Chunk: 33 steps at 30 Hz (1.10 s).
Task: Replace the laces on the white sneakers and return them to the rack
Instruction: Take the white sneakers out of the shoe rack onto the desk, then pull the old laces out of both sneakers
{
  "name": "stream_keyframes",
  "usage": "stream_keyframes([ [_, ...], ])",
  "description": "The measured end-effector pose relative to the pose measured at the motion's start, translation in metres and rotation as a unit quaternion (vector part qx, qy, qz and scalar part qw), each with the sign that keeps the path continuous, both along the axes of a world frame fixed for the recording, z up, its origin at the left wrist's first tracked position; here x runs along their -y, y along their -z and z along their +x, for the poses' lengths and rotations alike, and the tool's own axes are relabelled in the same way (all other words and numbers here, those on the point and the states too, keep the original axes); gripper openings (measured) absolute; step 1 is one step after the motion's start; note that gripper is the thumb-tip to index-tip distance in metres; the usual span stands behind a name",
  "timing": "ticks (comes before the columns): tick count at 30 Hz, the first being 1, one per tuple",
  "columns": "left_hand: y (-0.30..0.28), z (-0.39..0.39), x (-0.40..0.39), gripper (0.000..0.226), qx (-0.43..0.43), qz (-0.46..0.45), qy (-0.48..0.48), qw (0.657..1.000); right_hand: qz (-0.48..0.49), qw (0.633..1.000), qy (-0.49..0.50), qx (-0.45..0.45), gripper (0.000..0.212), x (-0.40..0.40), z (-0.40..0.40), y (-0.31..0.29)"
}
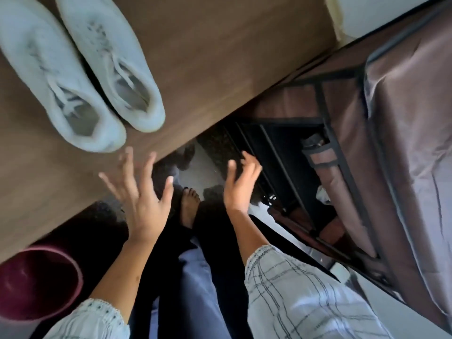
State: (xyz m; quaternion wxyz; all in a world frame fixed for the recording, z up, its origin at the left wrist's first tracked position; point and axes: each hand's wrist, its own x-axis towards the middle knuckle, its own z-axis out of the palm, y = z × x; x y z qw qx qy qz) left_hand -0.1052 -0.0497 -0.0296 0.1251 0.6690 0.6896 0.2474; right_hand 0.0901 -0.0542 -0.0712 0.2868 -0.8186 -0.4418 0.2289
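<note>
Two white sneakers stand side by side on the brown wooden table (220, 57), heels toward me: the left sneaker (49, 77) and the right sneaker (115, 67), both with white laces in them. My left hand (140, 194) is open with fingers spread, just below the sneakers' heels at the table's edge, touching neither. My right hand (241, 184) is empty with fingers loosely curled, hovering off the table between it and the shoe rack (342, 152). The rack has a black frame and a brown fabric cover, and its front is open.
A dark red round bin (36, 285) stands on the floor at lower left under the table's edge. My bare foot (189, 209) and dark trousers are below. Dark items sit on the rack's shelves. The view is tilted and blurred.
</note>
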Motion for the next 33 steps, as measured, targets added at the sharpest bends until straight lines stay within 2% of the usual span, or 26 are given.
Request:
stream_keyframes([
  [3, 0.021, 0.025, 0.019, 0.051, 0.031, -0.041, 0.054, 0.997, -0.041, 0.987, 0.148, 0.034, 0.045, 0.041, 0.055, 0.023],
  [6, 0.045, 0.047, 0.025, 0.051, 0.094, -0.101, 0.076, 0.988, -0.107, 0.959, 0.248, 0.083, 0.059, 0.073, 0.118, 0.048],
  [10, 0.077, 0.070, 0.029, 0.046, 0.168, -0.146, 0.136, 0.965, -0.277, 0.867, 0.397, 0.115, 0.086, 0.098, 0.194, 0.078],
  [11, 0.081, 0.073, 0.030, 0.045, 0.180, -0.153, 0.147, 0.961, -0.299, 0.858, 0.407, 0.092, 0.084, 0.108, 0.208, 0.082],
  [12, 0.085, 0.075, 0.031, 0.044, 0.188, -0.157, 0.156, 0.957, -0.301, 0.865, 0.400, 0.038, 0.077, 0.121, 0.223, 0.087],
  [13, 0.089, 0.078, 0.033, 0.043, 0.194, -0.159, 0.163, 0.954, -0.299, 0.870, 0.390, -0.037, 0.070, 0.134, 0.235, 0.087],
  [15, 0.092, 0.080, 0.036, 0.042, 0.201, -0.168, 0.167, 0.951, -0.281, 0.854, 0.389, -0.203, 0.060, 0.148, 0.243, 0.072],
  [16, 0.094, 0.080, 0.037, 0.042, 0.205, -0.175, 0.165, 0.949, -0.263, 0.845, 0.390, -0.254, 0.056, 0.151, 0.244, 0.064],
  [18, 0.093, 0.079, 0.041, 0.041, 0.214, -0.185, 0.161, 0.945, -0.213, 0.834, 0.385, -0.332, 0.055, 0.146, 0.235, 0.047],
  [20, 0.093, 0.079, 0.044, 0.040, 0.221, -0.185, 0.163, 0.944, -0.185, 0.817, 0.401, -0.370, 0.061, 0.140, 0.234, 0.039],
  [22, 0.094, 0.079, 0.047, 0.037, 0.222, -0.186, 0.166, 0.943, -0.164, 0.808, 0.439, -0.357, 0.060, 0.142, 0.235, 0.039],
  [25, 0.092, 0.080, 0.048, 0.034, 0.224, -0.190, 0.164, 0.942, -0.189, 0.820, 0.426, -0.332, 0.046, 0.142, 0.227, 0.039],
  [27, 0.087, 0.083, 0.050, 0.031, 0.229, -0.194, 0.160, 0.940, -0.186, 0.846, 0.428, -0.258, 0.026, 0.132, 0.218, 0.036],
  [29, 0.079, 0.086, 0.050, 0.030, 0.237, -0.195, 0.164, 0.937, -0.155, 0.866, 0.436, -0.190, 0.015, 0.121, 0.205, 0.039],
  [31, 0.067, 0.089, 0.048, 0.029, 0.246, -0.200, 0.167, 0.934, -0.101, 0.904, 0.412, -0.059, 0.011, 0.116, 0.186, 0.046],
  [33, 0.053, 0.089, 0.045, 0.027, 0.254, -0.212, 0.164, 0.929, -0.075, 0.926, 0.369, 0.008, 0.012, 0.110, 0.150, 0.040],
])
